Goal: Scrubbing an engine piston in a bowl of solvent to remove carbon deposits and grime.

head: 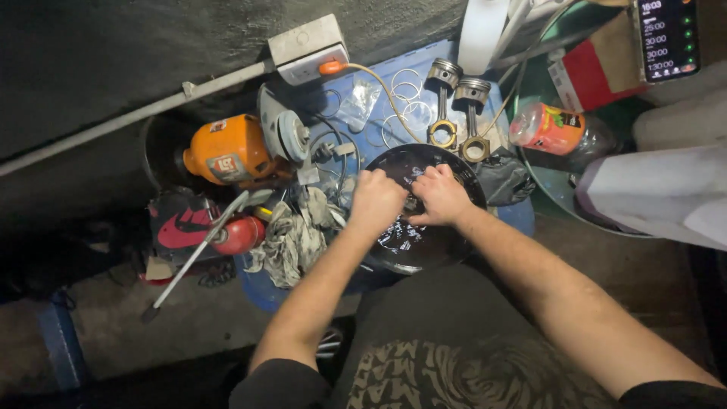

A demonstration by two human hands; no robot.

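Round black pan: sits on the blue drum top serving as bench, directly before the person, dark liquid glinting inside. Being round, it shows no long axis.

Left hand: over the pan's left half, knuckles up, fingers curled into a fist around something small that cannot be made out. Forearm runs up from the lower left, slanting right.

Right hand: just beside the left, almost touching it, fingers bent down and pinched on a small part between the two hands; too hidden to identify. Forearm comes in from the lower right, slanting left.

Two pistons with connecting rods: lying side by side just beyond the pan, crowns pointing away from the person, big ends toward the pan rim, long axes near parallel.

Loose thin rings: left of the pistons.

Grey rag: crumpled left of the pan.

Orange power tool: farther left, beside a red can.

Plastic bottle: lying on its side, right of the pistons.
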